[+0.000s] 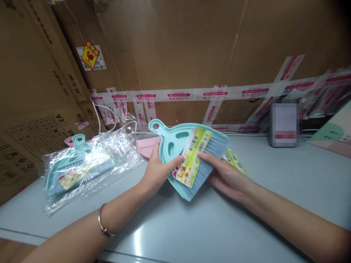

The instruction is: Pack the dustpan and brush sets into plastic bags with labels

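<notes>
Both my hands hold a turquoise dustpan-and-brush set above the table. Its dustpan has a ring-shaped handle end at the upper left, and the brush with pale blue bristles lies nested in it. Around the set runs a yellow-green and white printed label. My left hand grips the left edge, its thumb on the label. On the right side, my right hand pinches the bristle end, with thumb on top and fingers underneath. Behind the set lies a pink dustpan, partly hidden.
Clear plastic bags lie at the left, one around another turquoise set. A second yellow-green label shows behind my right hand. Large cardboard boxes stand at the back. A phone-like device stands upright at the right, near white cables.
</notes>
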`<state>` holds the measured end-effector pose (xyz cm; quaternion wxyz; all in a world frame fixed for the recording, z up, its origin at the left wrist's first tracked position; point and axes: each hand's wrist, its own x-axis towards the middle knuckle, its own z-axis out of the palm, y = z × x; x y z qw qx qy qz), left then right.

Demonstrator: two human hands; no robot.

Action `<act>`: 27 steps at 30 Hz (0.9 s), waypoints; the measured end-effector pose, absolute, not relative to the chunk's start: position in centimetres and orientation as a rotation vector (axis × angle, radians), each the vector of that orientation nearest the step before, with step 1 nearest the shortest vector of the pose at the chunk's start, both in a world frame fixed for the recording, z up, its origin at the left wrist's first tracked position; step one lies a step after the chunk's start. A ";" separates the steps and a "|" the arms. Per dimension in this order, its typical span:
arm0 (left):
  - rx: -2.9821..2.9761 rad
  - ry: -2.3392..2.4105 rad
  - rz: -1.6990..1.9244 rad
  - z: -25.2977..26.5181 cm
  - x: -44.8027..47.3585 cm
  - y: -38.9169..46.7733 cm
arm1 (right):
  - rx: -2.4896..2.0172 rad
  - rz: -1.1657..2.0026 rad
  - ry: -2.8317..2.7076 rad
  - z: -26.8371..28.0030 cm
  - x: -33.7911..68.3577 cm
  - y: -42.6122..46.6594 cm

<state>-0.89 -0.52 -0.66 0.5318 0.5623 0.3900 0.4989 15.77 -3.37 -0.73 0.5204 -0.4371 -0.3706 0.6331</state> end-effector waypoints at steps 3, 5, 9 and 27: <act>1.583 0.964 1.052 -0.2 -1.5 0.2 | -1.025 1.481 -0.808 -1.2 15.4 -3.6; 1.886 1.090 1.072 0.5 -2.8 1.2 | -1.006 1.430 -0.803 -1.1 15.5 -3.6; 2.324 1.872 0.755 2.3 -6.4 3.4 | -1.012 1.392 -0.763 -0.7 16.2 -3.4; 2.042 2.623 0.044 4.2 -12.4 4.3 | -1.050 1.301 -0.843 -0.3 16.9 -3.3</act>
